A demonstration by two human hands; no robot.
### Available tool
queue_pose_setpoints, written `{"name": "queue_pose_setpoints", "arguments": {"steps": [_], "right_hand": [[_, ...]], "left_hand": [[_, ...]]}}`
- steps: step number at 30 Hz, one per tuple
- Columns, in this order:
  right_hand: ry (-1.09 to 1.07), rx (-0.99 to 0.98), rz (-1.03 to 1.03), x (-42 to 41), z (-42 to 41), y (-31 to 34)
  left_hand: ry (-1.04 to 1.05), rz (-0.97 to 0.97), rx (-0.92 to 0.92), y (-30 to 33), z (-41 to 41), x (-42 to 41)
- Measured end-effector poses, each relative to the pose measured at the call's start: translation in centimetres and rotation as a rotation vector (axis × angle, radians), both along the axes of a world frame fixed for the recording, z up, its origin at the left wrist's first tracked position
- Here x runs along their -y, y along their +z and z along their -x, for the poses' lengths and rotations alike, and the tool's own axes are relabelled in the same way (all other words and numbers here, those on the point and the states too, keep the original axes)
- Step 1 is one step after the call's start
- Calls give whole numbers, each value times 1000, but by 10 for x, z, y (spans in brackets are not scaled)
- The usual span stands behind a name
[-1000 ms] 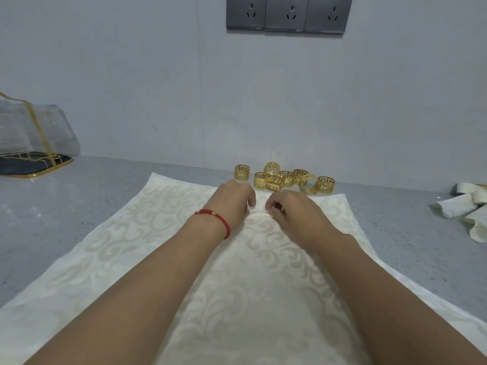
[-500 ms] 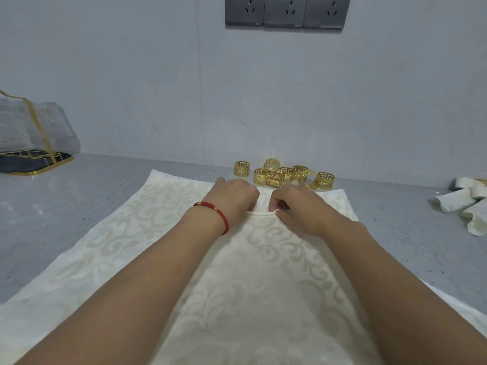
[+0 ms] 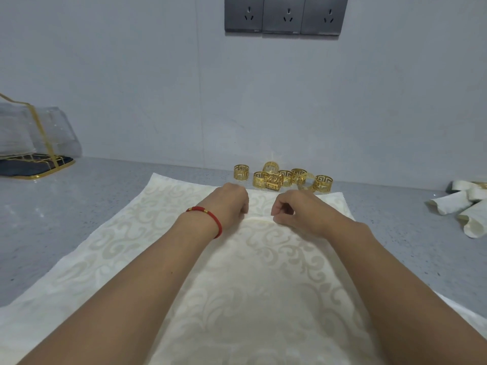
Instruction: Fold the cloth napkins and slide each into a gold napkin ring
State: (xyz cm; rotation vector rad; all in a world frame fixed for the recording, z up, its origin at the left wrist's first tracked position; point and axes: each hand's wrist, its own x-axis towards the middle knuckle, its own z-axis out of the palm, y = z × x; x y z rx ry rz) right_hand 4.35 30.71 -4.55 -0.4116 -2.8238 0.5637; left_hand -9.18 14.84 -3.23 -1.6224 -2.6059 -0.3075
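Head view: both hands, left [image 3: 232,204] and right [image 3: 292,212], have drawn the napkin's [image 3: 147,233] far-edge pinch nearer (first fold starting), rings [image 3: 279,177] untouched.

Wall sockets [image 3: 284,15] above; gold-framed rack [image 3: 34,143] far left.

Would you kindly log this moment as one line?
left hand: pinching napkin fold | right hand: pinching same fold | gold rings: loose behind

Grey counter [image 3: 79,206], cream napkin [image 3: 258,285], gold rings [image 3: 283,177], perhaps rolled napkins [image 3: 463,209]
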Motion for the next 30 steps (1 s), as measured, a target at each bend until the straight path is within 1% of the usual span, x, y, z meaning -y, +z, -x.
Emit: {"name": "queue_pose_setpoints", "arguments": {"steps": [5, 9, 12, 14, 17, 18, 20, 24, 26, 30], "right_hand": [[14, 112, -154, 6, 3, 9], [10, 232, -170, 12, 0, 14], [20, 239, -106, 17, -4, 21], [22, 170, -85, 14, -6, 22], [-1, 104, -39, 7, -8, 18], [-6, 105, -31, 4, -9, 16], [-10, 106, -23, 1, -10, 13], [-10, 128, -7, 2, -11, 15], [-24, 161, -33, 5, -11, 16], [-14, 211, -200, 19, -15, 18]], "left_hand": [[26, 19, -196, -5, -10, 7], [-30, 13, -317, -7, -20, 18], [-40, -14, -298, -15, -19, 27], [-5, -80, -221, -20, -16, 29], [76, -268, -60, -27, -12, 33], [85, -302, -23, -29, -11, 33], [83, -290, -4, -32, -10, 33], [42, -239, -81, -34, -10, 34], [64, -221, -161, -33, -13, 36], [83, -138, -286, -27, -22, 40]]}}
